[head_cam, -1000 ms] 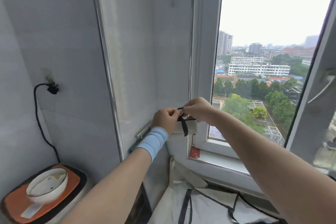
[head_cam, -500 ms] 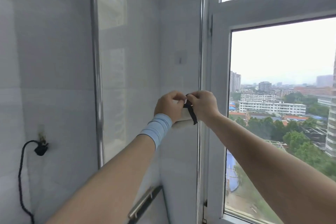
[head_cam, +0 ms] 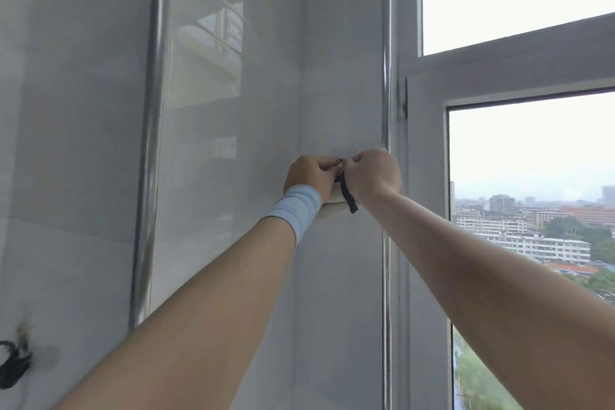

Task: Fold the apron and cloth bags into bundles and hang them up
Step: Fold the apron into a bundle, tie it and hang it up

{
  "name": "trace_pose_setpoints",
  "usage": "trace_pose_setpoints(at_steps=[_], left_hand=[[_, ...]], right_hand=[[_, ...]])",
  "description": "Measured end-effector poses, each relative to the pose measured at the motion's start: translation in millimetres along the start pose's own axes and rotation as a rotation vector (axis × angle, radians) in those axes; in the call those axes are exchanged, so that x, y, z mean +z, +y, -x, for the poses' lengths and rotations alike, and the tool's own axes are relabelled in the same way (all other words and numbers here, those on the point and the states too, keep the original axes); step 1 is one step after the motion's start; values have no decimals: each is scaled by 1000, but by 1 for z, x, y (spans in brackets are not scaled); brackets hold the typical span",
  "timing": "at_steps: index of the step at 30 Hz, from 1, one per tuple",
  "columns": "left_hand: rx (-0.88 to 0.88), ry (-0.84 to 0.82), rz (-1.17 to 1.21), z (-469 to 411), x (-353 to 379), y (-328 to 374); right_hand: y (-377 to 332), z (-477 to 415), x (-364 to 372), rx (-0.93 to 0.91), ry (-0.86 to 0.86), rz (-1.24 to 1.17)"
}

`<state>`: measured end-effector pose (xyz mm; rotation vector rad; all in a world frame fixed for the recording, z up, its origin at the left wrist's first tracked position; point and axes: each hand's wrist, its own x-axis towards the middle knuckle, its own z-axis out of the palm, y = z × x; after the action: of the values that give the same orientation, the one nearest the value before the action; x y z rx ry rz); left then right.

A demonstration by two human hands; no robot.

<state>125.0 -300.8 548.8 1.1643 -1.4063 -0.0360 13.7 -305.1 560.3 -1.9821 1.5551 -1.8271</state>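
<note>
Grey tiled wall fills most of the view, with a shiny metal strip running up it on the left and a white window frame on the right, hazy city blocks showing through the glass. Both bare forearms reach up and in, meeting at the corner beside the frame. The left grip, with a pale blue wristband just below it, is clenched knuckles-out; the right grip is clenched too, touching it. Both are pinching the top of a black strap that hangs down between them, its loose end dangling free. The cloth bundle is up here against the wall, and only a cream sliver peeks out under the left wrist, the rest buried behind the fists. Whatever sits on the wall behind those knuckles can't be made out. Down at the bottom left, a dark plug on the wall is blurred and cut off by the edge.
</note>
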Motion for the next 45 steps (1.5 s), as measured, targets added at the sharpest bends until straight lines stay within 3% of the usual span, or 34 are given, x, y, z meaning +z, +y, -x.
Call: trace_pose_setpoints(at_steps=[5,10,15,19,23,26,28,31,36,45], left_hand=[[4,-61,-52,-12,10,-9],[-49,-146,4,0,8,-26],[21,-302,149,26,8,-44],[58,-311,68,33,7,-50],[72,-338,-33,38,10,-52],[179,-317,-101,43,10,-52],[260,-249,-189,43,11,-56],[305,-177,-388,47,10,-67],[393,-166,-362,63,15,-87],[288,-315,-542,75,2,-79]], right_hand=[[3,-10,17,77,24,96],[11,-1,24,-2,5,162],[28,27,12,-122,-75,5],[44,39,3,-207,-101,-93],[69,43,7,-471,-155,122],[78,51,13,-670,-33,504],[76,53,15,-722,-21,591],[80,55,22,-732,-73,694],[102,74,28,-677,-91,720],[93,87,20,-619,-222,797]])
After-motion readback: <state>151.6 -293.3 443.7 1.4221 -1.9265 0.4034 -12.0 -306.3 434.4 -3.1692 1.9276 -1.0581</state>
